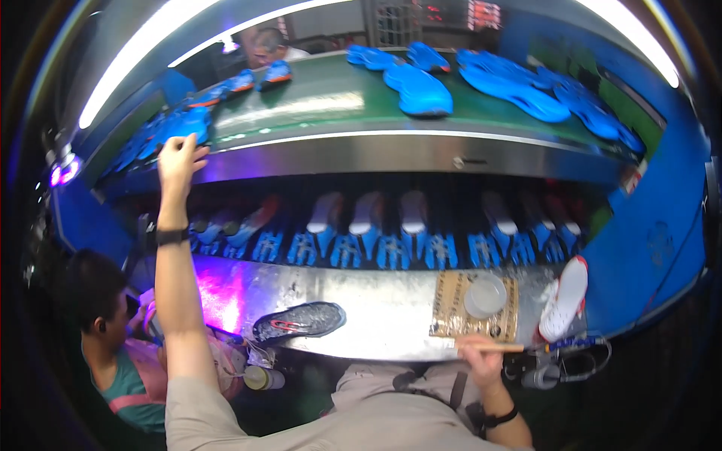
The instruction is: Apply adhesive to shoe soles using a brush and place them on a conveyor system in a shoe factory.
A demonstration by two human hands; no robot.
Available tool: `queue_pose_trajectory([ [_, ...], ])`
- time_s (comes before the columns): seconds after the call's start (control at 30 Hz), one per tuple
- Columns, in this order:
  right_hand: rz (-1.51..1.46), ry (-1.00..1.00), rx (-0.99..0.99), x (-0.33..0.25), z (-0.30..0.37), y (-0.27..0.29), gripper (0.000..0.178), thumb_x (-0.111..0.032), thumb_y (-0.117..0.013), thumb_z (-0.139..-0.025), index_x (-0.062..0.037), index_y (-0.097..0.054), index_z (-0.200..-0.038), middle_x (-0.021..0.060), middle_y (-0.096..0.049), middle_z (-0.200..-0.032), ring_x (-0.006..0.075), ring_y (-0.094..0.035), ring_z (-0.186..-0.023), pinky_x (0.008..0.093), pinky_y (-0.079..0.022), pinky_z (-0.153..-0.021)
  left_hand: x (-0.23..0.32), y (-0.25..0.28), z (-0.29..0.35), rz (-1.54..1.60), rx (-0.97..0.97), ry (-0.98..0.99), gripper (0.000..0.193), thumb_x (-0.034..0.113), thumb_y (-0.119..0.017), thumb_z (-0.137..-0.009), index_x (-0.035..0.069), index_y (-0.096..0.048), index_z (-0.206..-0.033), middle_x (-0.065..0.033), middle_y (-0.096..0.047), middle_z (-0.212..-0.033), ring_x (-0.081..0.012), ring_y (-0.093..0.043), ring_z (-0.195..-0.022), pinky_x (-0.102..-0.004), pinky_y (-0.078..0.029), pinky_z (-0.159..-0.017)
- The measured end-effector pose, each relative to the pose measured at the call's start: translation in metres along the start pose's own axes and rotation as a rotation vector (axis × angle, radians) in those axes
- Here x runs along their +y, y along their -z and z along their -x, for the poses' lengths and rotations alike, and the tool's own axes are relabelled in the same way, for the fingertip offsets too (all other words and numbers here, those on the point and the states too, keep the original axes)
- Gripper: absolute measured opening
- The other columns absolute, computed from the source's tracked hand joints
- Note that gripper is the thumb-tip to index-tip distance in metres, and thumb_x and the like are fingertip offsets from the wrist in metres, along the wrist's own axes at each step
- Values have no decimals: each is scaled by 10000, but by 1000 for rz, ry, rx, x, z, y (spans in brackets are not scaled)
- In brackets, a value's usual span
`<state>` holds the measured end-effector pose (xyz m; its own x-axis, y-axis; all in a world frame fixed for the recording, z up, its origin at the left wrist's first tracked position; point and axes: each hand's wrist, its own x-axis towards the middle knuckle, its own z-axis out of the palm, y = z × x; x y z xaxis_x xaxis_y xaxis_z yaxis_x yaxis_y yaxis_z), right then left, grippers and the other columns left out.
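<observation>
My left hand [180, 161] is stretched out to the left end of the upper green conveyor. Its fingers are a little apart, at the near edge of a blue shoe sole [188, 124] lying there. My right hand [481, 357] is closed around a thin wooden handle [505, 348] at the bench's front edge; what sits at its far tip is too unclear to name. Beyond that hand, a translucent round bowl [485, 295] stands on a piece of brown cardboard [449, 304]. A dark shoe upper [301, 322] lies on its side on the metal bench [383, 301].
More blue soles [421, 90] lie on the upper conveyor [316, 113]. Below it, a shadowed row holds shoes and blue racks [392, 252]. A white-soled shoe [564, 299] leans at the bench's right end. A co-worker [113, 331] sits close at left; another person [271, 46] is behind the conveyor.
</observation>
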<state>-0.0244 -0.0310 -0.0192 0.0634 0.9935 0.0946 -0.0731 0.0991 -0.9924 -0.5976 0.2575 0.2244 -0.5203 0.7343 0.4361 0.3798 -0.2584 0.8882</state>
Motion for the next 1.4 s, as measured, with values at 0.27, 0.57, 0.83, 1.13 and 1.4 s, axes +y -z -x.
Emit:
queue_pose_trajectory([
  [0.27, 643, 241, 186, -48, -80, 38, 140, -110, -679, -942, -8, -745, -1011, 106, -752, -943, 166, -701, -842, 321, -533, -733, 48, 9, 136, -770, 529, -560, 178, 206, -772, -928, 74, -697, -1021, -159, -724, -873, -281, -705, -770, -409, -547, -754],
  [0.57, 1028, 147, 123, -27, -111, 59, 195, -202, -687, -892, -15, -740, -885, 158, -729, -793, 335, -717, -736, 398, -550, -651, -17, -7, 224, 312, 261, 32, 391, 127, -638, -1009, -31, -591, -1364, -125, -666, -1189, -158, -678, -869, -274, -571, -734],
  [0.83, 732, 202, 210, -53, -98, 48, 112, -105, -702, -901, -3, -733, -935, 116, -743, -878, 261, -721, -739, 350, -547, -672, -61, -68, 381, 823, -699, 803, 496, 337, -691, -949, -22, -605, -1280, -150, -705, -1165, -263, -708, -1025, -410, -590, -899],
  [1.13, 727, 316, 235, -40, -86, 36, 128, -104, -693, -931, -10, -742, -1002, 118, -737, -926, 223, -708, -833, 327, -537, -747, -57, -68, 445, 1087, -1137, 978, 950, 414, -769, -876, -31, -290, -1565, -278, -518, -1460, -464, -577, -1288, -587, -479, -1078],
  [1.4, 411, 363, -176, -54, -67, -26, 173, -52, -703, -886, 12, -756, -1037, 131, -745, -912, 237, -696, -827, 345, -536, -755, -51, -62, 438, 972, -1111, 1025, 923, 343, -769, -928, -12, -243, -1597, -166, -521, -1473, -266, -573, -1308, -406, -496, -1083],
])
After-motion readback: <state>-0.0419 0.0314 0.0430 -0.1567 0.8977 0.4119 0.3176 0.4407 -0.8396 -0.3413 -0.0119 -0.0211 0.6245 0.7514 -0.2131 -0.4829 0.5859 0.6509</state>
